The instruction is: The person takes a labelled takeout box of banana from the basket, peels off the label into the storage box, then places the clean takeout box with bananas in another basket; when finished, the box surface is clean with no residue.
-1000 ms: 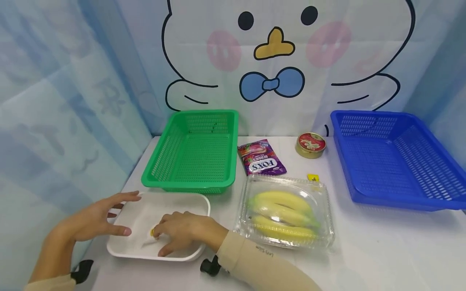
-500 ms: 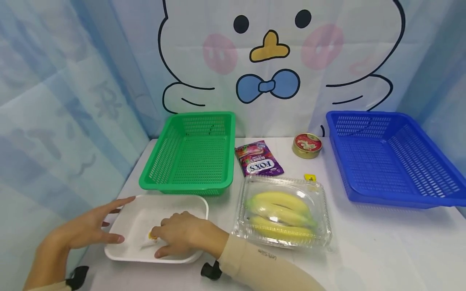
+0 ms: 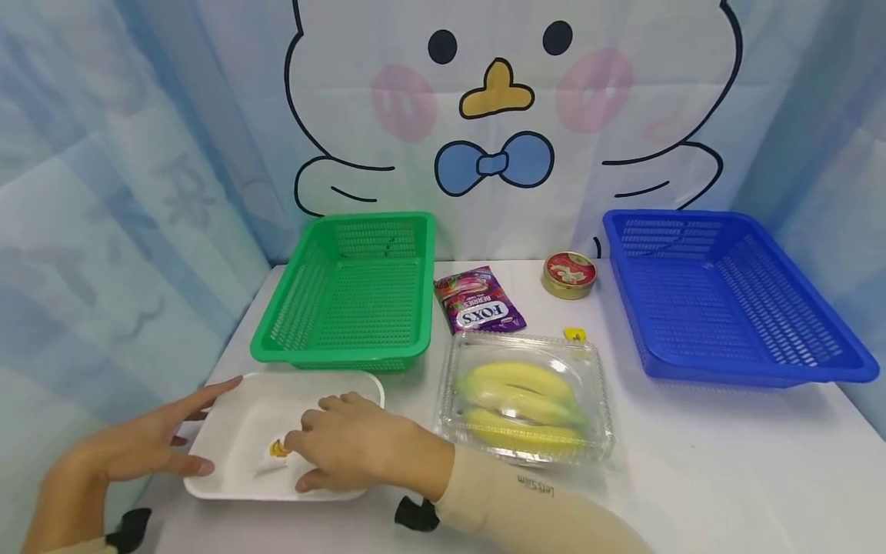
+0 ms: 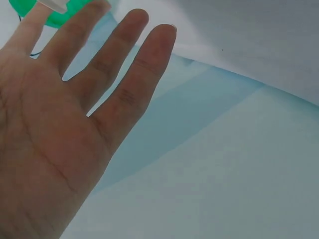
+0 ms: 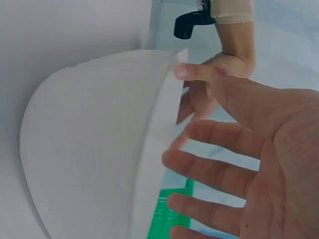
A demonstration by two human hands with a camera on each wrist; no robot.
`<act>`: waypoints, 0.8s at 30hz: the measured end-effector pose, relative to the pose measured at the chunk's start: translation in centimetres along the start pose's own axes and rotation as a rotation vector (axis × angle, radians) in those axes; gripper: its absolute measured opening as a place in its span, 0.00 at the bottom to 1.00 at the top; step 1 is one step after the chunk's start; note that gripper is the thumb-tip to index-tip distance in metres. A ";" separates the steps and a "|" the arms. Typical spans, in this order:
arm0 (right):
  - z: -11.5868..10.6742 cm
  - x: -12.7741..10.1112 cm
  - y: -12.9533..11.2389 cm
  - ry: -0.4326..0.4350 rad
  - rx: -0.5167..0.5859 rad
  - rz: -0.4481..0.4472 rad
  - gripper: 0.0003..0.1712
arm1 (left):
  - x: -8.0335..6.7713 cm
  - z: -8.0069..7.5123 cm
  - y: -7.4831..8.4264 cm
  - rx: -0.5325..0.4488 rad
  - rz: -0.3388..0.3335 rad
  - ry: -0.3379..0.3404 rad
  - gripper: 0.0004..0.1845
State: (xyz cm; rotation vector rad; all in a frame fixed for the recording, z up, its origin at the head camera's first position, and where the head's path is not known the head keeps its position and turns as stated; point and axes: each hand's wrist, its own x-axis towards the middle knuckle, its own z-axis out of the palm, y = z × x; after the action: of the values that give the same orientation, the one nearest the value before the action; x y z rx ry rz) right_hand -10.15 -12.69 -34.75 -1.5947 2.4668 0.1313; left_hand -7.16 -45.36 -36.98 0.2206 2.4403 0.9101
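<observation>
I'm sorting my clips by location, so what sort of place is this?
Probably a curtained booth set up for filming: a cartoon curtain hangs right behind a white table, with a green basket and a blue basket on it.

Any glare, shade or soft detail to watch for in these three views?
Head: white glints on the clear plastic box holding yellow bananas; print on the small white-and-yellow item in the white rectangular tray is too small to read. Left wrist: left hand's palm looks dim and shaded. Right wrist: low contrast between that tray and the white tabletop.
</observation>
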 end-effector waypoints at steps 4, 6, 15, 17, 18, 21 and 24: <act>-0.6 -1.7 0.3 0.031 -0.049 -0.009 0.30 | 0.2 0.0 0.4 -0.007 -0.021 0.006 0.54; -0.9 -2.6 0.6 0.052 -0.060 -0.023 0.29 | 0.3 0.0 0.6 0.013 -0.020 0.037 0.53; -0.9 -6.0 3.3 0.141 0.037 -0.081 0.30 | 1.2 0.1 3.4 0.140 0.085 0.168 0.51; -0.8 -6.7 3.9 0.176 0.047 -0.089 0.30 | 1.2 0.2 4.1 0.159 0.103 0.180 0.51; -0.6 -7.0 4.2 0.195 0.046 -0.093 0.30 | 1.3 0.2 4.4 0.167 0.110 0.182 0.51; -0.4 -8.3 5.1 0.228 0.082 -0.096 0.30 | 1.4 0.4 5.2 0.198 0.130 0.200 0.51; -0.3 -9.5 6.1 0.263 0.114 -0.100 0.30 | 1.2 0.5 5.6 0.242 0.144 0.234 0.51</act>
State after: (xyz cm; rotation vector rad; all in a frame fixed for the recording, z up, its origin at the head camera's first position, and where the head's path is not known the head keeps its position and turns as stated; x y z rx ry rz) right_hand -11.96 -1.79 -32.63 -1.7813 2.5209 -0.2454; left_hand -8.06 -40.46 -34.15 0.4001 2.7833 0.7314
